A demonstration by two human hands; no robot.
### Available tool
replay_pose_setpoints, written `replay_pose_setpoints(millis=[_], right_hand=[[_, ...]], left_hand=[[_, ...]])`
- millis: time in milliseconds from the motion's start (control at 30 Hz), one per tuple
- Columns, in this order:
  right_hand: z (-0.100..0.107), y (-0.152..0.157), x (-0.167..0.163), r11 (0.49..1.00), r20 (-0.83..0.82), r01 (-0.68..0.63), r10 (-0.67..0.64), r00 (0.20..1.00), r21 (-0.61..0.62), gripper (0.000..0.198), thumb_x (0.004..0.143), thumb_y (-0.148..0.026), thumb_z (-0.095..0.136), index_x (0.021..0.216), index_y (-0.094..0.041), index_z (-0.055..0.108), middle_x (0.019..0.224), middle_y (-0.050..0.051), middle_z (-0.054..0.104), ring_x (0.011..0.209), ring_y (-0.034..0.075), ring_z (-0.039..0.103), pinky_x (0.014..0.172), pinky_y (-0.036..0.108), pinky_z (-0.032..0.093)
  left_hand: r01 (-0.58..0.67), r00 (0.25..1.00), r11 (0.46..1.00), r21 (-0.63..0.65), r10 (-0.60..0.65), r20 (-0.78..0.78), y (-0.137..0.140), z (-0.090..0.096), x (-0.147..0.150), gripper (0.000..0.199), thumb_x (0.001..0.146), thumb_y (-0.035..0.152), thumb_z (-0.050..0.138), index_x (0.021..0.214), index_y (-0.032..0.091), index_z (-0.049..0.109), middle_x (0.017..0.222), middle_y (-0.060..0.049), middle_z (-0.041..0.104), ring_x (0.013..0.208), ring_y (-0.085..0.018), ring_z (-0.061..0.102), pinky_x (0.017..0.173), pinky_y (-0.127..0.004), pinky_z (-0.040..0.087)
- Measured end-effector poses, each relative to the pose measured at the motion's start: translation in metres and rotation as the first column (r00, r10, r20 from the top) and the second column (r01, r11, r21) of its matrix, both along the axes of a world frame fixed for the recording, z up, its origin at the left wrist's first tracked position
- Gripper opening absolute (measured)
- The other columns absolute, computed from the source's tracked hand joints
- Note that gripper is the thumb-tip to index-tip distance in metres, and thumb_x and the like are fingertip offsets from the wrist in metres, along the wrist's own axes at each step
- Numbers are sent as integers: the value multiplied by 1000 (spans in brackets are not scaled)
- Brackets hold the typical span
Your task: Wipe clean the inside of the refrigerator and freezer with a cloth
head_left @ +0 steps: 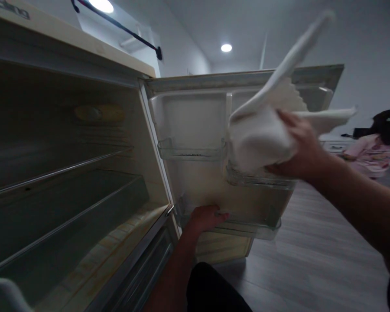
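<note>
White cloth (pixel 263 134), one piece, with scalloped edging: folding loosely over itself, its loose ends flaring upward and to the right, its outline blurring. Right hand (pixel 295 143), one: holding the cloth bunched in its grip, raised before the inner face of an open refrigerator door (pixel 195 117); whether the cloth is touching the door, one cannot tell. Left hand (pixel 206 218), one: resting at the lower door rack (pixel 247 232), fingers pointing right along its front; whether this grip is closing on the rail or merely lying against it, one cannot tell. Door fittings: an upper left rack (pixel 191 154) is spanning the hinge side, while a second rack (pixel 263 180) is sitting slightly lower, partly behind the cloth. Cabinet: glass shelf (pixel 117 186), standing to the left of the door, yellowish staining showing along the cabinet floor (pixel 107 247). Step in hand, by judgement: the right hand is handling the cloth at the door's inner side, the left apparently steadying. Next move, by judgement: calling for a firm gather of the loose ends, kept clear of the rack edges, with the door staying steady.
</note>
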State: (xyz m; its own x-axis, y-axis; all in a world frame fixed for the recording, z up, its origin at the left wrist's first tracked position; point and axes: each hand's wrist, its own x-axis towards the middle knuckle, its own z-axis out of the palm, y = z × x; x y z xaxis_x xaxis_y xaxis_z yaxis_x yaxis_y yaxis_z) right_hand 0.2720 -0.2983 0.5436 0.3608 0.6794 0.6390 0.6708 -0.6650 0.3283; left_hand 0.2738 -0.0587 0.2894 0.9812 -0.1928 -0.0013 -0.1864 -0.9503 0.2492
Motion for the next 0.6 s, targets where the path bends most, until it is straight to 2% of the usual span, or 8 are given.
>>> replay_pose_setpoints(millis=[67,100,200,300,433,600], right_hand=[[-23,9,1,953,3,-50,53,999,-299,37,100,-32,40,115,-23,72,129,12,65,128,34,53,102,49,42],[-31,12,6,929,-3,-30,31,1000,-370,36,100,-29,40,118,-24,70,126,13,67,120,32,58,96,46,46],[-44,13,26,930,-27,96,-113,993,-354,35,99,-31,45,123,-22,69,116,14,70,101,29,65,81,38,48],[-43,7,42,937,-35,98,-117,993,-335,40,94,-43,54,115,-16,74,107,17,72,94,30,67,82,40,47],[-42,0,51,944,-12,86,-95,995,-319,50,93,-50,50,120,-13,72,111,18,71,100,32,66,89,42,45],[-47,-1,58,929,75,173,-157,985,-327,43,96,-41,46,115,-14,73,114,19,69,109,36,62,94,46,42]], left_hand=[[-2,1000,1000,1,2,3,0,0,-1,82,85,88,24,121,29,69,108,-7,76,102,-30,72,83,-36,51],[-2,1000,1000,0,2,7,0,0,-1,82,85,88,24,121,29,68,109,-7,76,103,-30,72,83,-36,51],[5,1000,1000,-6,-5,18,0,-1,-1,84,85,88,23,124,28,67,110,-7,76,103,-30,71,84,-37,51],[15,1000,1000,-7,-15,23,1,-2,-1,85,85,89,24,125,27,67,110,-7,76,102,-31,72,83,-37,51],[42,998,999,-3,-42,46,2,-3,0,82,87,87,23,118,27,69,107,-7,76,100,-29,72,81,-36,51],[41,998,999,-1,-41,45,2,-3,0,82,87,86,23,121,27,69,108,-7,76,103,-30,72,82,-36,51]])
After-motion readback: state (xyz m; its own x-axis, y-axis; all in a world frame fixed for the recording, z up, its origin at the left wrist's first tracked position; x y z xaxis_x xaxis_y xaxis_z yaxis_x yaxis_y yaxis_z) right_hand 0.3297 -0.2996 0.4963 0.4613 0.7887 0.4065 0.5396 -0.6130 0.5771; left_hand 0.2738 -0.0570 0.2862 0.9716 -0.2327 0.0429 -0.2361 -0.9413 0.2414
